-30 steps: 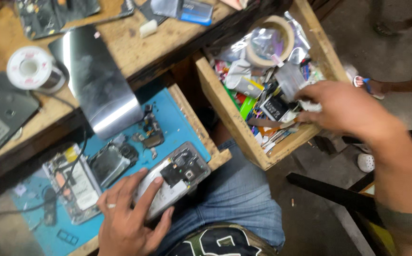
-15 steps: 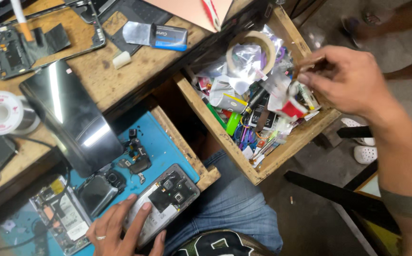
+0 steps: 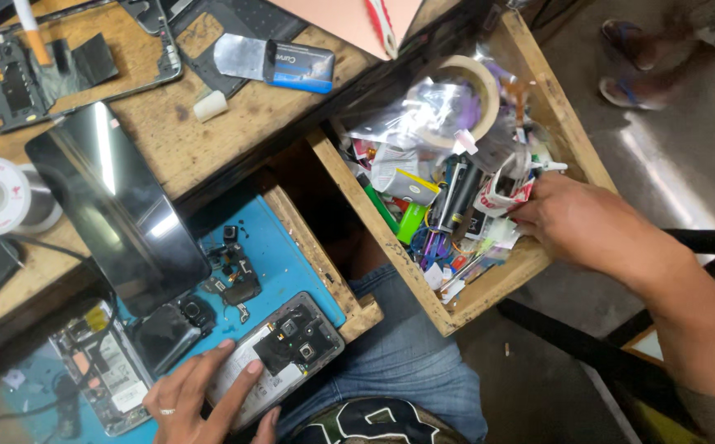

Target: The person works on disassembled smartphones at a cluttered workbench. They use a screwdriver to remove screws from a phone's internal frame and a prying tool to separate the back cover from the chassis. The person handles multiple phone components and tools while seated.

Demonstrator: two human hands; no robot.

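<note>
Single head-worn camera looks steeply down and close over the wooden workbench (image 3: 209, 140), lap and open drawer (image 3: 489, 288), tilted, with floor at right; no second view.

Left hand (image 3: 201, 395) lies flat, fingers spread; right hand (image 3: 583, 226) reaches forward, fingers curled.

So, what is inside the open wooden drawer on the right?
The wooden drawer holds a tape roll, clear plastic bags, a green lighter, pens and small packets. The right hand reaches in among them. The heap covers the drawer's bottom.
</note>
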